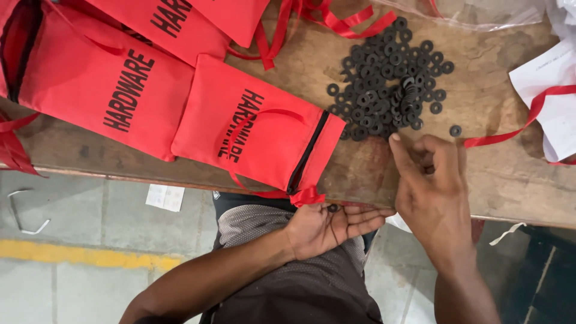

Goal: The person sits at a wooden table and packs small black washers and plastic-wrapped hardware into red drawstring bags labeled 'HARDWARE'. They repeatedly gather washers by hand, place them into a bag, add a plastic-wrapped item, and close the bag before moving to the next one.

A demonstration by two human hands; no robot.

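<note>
Black washers (390, 84), small, light, likely slippery, heaped at 12 o'clock of right hand (433, 192), fingers pinched together; pinch by rim; left hand (327, 225) palm open, cupping one.

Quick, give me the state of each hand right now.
Left hand: open, palm up at the table edge, one black washer on it.
Right hand: fingers curled beside the washer pile; grip cannot be told.

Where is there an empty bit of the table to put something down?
Bare wooden table shows between the heap of small black rubber washers and the white paper, right of the right hand. The red fabric pouches crowd the left.
</note>
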